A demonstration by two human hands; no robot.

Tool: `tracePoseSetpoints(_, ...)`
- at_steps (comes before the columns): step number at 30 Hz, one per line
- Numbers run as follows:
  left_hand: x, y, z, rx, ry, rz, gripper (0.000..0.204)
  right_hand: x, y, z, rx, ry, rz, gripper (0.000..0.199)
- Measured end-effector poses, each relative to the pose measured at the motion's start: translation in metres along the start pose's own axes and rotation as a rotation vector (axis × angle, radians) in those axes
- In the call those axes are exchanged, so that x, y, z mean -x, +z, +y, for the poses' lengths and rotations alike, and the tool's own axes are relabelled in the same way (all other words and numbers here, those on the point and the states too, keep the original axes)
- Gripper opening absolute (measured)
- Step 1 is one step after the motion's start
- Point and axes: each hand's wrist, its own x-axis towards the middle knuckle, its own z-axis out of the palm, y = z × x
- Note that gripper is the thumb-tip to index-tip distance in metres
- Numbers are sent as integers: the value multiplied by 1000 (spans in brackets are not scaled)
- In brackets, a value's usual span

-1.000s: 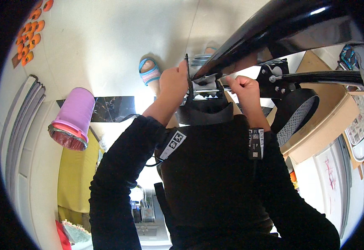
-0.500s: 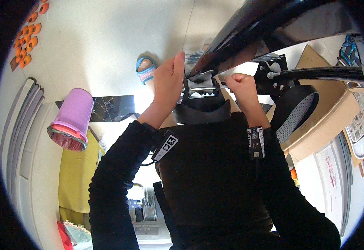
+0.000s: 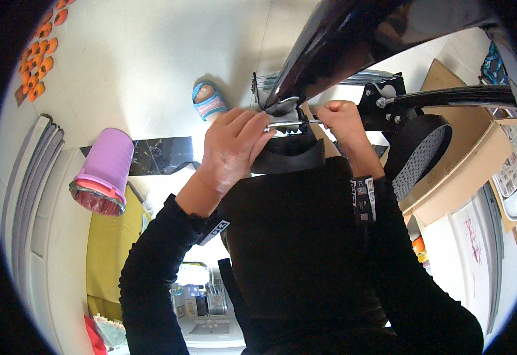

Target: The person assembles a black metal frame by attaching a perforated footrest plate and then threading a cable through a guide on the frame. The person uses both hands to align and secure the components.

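A thin metal rod (image 3: 288, 124) lies crosswise in front of my body, through a black bracket at the lower end of a thick glossy black tube (image 3: 329, 50). My left hand (image 3: 230, 147) has its fingers curled round the rod's left end, which they hide. At the right end, my right hand (image 3: 346, 121) is closed, thumb and bent fingers pinching the rod. Just under the rod sits a curved black piece (image 3: 291, 158), close against my body. Right of my right hand is a black metal plate with bolts (image 3: 382, 106), part of the same equipment.
A black perforated oval pad (image 3: 421, 160) and an open cardboard box (image 3: 459, 171) are on the right. Black cables (image 3: 453, 100) run to the right edge. A purple bin (image 3: 107, 157) stands left, near a yellow-green seat (image 3: 107, 254). A foot in a blue sandal (image 3: 209, 102) rests ahead.
My left hand was upright and flat beside the bracket; now it has turned over and curled its fingers round the rod's left end. My right hand stays at the right end.
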Motion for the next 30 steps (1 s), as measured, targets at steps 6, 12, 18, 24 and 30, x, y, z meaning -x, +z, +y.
tracePoseSetpoints(6,25,-1,10,82,11,40,32,-1,2,0,7,-11,4,27)
tracePoseSetpoints(12,33,6,9,94,-37,160,19,0,2,0,0,-8,15,28)
tracePoseSetpoints(18,-2,7,-7,210,-568,259,32,-1,2,2,17,-27,27,24)
tracePoseSetpoints(24,-22,22,-58,809,-1201,-199,39,-2,-1,2,24,-39,8,17)
tracePoseSetpoints(30,-16,41,-71,351,-671,-472,24,-4,-1,4,33,-43,-13,20)
